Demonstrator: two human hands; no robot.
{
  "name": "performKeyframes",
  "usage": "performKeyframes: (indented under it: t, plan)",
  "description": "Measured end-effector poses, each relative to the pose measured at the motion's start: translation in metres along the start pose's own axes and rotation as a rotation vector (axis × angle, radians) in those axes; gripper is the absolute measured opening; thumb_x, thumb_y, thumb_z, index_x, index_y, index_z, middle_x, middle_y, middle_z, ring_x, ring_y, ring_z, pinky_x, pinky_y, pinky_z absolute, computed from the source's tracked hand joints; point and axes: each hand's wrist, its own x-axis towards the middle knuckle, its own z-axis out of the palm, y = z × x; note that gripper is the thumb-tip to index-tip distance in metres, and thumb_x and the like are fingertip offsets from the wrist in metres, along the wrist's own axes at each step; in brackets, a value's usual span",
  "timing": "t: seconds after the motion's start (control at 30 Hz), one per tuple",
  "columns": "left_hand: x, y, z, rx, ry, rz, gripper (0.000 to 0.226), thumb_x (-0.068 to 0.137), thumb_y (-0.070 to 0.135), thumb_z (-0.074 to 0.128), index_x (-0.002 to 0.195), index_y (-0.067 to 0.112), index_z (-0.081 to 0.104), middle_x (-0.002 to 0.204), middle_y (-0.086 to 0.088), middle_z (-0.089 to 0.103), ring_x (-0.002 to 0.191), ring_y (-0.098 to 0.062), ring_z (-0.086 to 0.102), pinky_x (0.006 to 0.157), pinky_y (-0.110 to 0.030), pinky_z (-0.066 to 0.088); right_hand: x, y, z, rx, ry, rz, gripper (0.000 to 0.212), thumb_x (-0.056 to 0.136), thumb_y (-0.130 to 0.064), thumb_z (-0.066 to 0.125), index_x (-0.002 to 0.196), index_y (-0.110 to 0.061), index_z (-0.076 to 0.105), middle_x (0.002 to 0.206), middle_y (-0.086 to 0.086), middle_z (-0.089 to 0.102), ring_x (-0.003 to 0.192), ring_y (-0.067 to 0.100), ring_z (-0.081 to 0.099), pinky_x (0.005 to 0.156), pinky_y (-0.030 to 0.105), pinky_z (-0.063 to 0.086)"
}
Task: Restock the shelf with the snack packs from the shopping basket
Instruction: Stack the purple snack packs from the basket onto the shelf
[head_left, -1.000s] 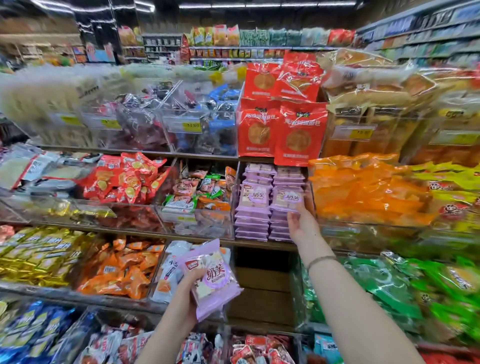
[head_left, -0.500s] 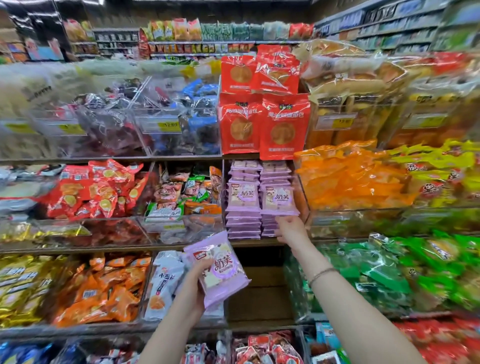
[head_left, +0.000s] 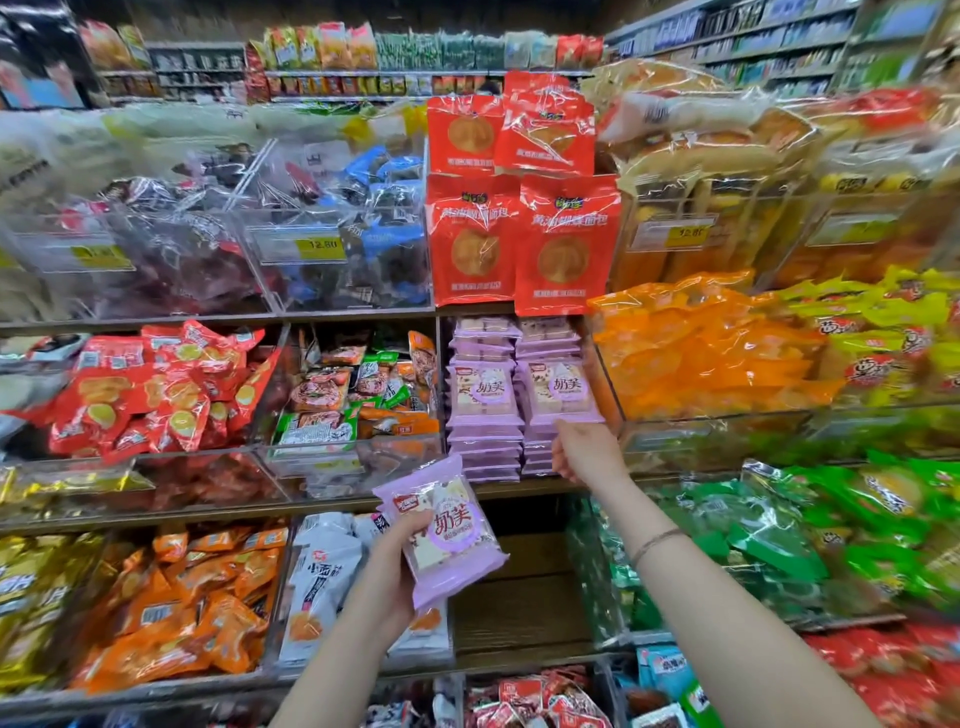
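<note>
My left hand grips a pale purple snack pack by its left edge, in front of the lower shelf. Two stacks of the same purple packs fill a slot on the middle shelf, each with one pack leaning upright at the front. My right hand is at the foot of the right stack, its fingers loosely bent against the lower edge of the leaning pack, holding nothing that I can see. The shopping basket is out of view.
Red biscuit bags hang just above the purple stacks. Orange packs fill the bin to the right, mixed snacks the bin to the left. An open wooden gap lies under the purple slot, beside green packs.
My right hand has come down from the front of the right stack to its lower edge, leaving a pack leaning there. My left hand still holds its pack, slightly higher.
</note>
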Motion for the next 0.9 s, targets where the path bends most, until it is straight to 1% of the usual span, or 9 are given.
performKeyframes:
  t: [0.07, 0.13, 0.2, 0.37, 0.5, 0.6, 0.67, 0.77, 0.9]
  plan:
    - [0.003, 0.000, 0.000, 0.007, 0.000, -0.007, 0.056, 0.070, 0.018, 0.071, 0.122, 0.002, 0.056, 0.121, -0.026, 0.062, 0.114, -0.046, 0.058, 0.103, -0.061, 0.039, -0.001, -0.002, -0.002, -0.423, -0.132, -0.195, 0.037, 0.090, -0.037, 0.046, 0.058, -0.019, 0.049, 0.054, -0.002, 0.052, 0.053, 0.016, 0.048, 0.057, 0.029, 0.038]
    - [0.006, -0.001, 0.001, -0.009, -0.008, -0.010, 0.052, 0.072, 0.015, 0.071, 0.121, 0.002, 0.056, 0.118, -0.026, 0.064, 0.109, -0.044, 0.061, 0.098, -0.059, 0.045, 0.008, -0.012, -0.007, -0.616, -0.216, -0.254, 0.036, 0.090, -0.031, 0.046, 0.057, -0.020, 0.038, 0.056, -0.002, 0.041, 0.054, 0.017, 0.042, 0.056, 0.028, 0.032]
    - [0.006, -0.001, 0.004, -0.021, -0.001, -0.004, 0.049, 0.071, 0.015, 0.071, 0.118, 0.003, 0.058, 0.113, -0.025, 0.067, 0.103, -0.041, 0.065, 0.091, -0.055, 0.051, 0.021, -0.026, -0.012, -0.584, -0.288, -0.242, 0.037, 0.093, -0.025, 0.044, 0.058, -0.018, 0.035, 0.058, 0.000, 0.036, 0.057, 0.018, 0.038, 0.061, 0.029, 0.035]
    - [0.004, 0.001, 0.004, -0.009, -0.010, 0.012, 0.049, 0.072, 0.021, 0.065, 0.118, 0.003, 0.059, 0.114, -0.023, 0.067, 0.104, -0.038, 0.064, 0.091, -0.048, 0.051, 0.037, -0.037, -0.012, -0.586, -0.313, -0.228, 0.031, 0.095, -0.024, 0.045, 0.066, -0.013, 0.047, 0.066, 0.006, 0.045, 0.062, 0.018, 0.042, 0.067, 0.030, 0.041]
    - [0.003, 0.003, 0.002, 0.014, -0.021, 0.038, 0.044, 0.072, 0.019, 0.070, 0.113, 0.006, 0.061, 0.109, -0.020, 0.069, 0.100, -0.035, 0.065, 0.091, -0.047, 0.050, 0.009, -0.032, -0.014, -0.502, -0.307, -0.214, 0.036, 0.095, -0.031, 0.047, 0.062, -0.019, 0.044, 0.062, 0.001, 0.045, 0.061, 0.019, 0.044, 0.059, 0.029, 0.036]
    - [0.004, 0.000, 0.011, 0.072, -0.016, 0.104, 0.041, 0.073, 0.026, 0.064, 0.110, 0.007, 0.064, 0.104, -0.013, 0.072, 0.096, -0.028, 0.069, 0.078, -0.037, 0.058, -0.034, -0.026, -0.009, -0.184, -0.439, -0.131, 0.033, 0.092, -0.045, 0.050, 0.084, -0.016, 0.063, 0.082, 0.002, 0.065, 0.070, 0.013, 0.061, 0.062, 0.025, 0.050]
    - [0.007, -0.004, 0.017, 0.131, -0.002, 0.142, 0.044, 0.076, 0.031, 0.064, 0.113, 0.007, 0.064, 0.103, -0.010, 0.074, 0.092, -0.021, 0.071, 0.068, -0.027, 0.058, -0.064, -0.018, 0.000, -0.080, -0.587, -0.087, 0.038, 0.086, -0.053, 0.056, 0.098, -0.019, 0.065, 0.096, 0.001, 0.069, 0.081, 0.011, 0.066, 0.065, 0.022, 0.054]
    - [0.008, -0.009, 0.023, 0.188, 0.035, 0.115, 0.071, 0.070, 0.051, 0.070, 0.127, 0.009, 0.056, 0.117, -0.018, 0.067, 0.109, -0.032, 0.064, 0.097, -0.044, 0.050, -0.088, -0.006, 0.009, -0.037, -0.595, -0.162, 0.039, 0.077, -0.047, 0.070, 0.108, -0.025, 0.063, 0.103, -0.008, 0.070, 0.094, 0.007, 0.066, 0.078, 0.018, 0.052]
    - [0.009, -0.005, 0.025, 0.221, 0.108, 0.131, 0.091, 0.056, 0.073, 0.064, 0.127, 0.016, 0.058, 0.120, -0.012, 0.067, 0.115, -0.031, 0.061, 0.106, -0.051, 0.041, -0.089, -0.008, 0.004, 0.196, -0.504, -0.144, 0.017, 0.084, -0.031, 0.067, 0.100, -0.024, 0.066, 0.094, -0.009, 0.073, 0.082, 0.005, 0.069, 0.063, 0.009, 0.048]
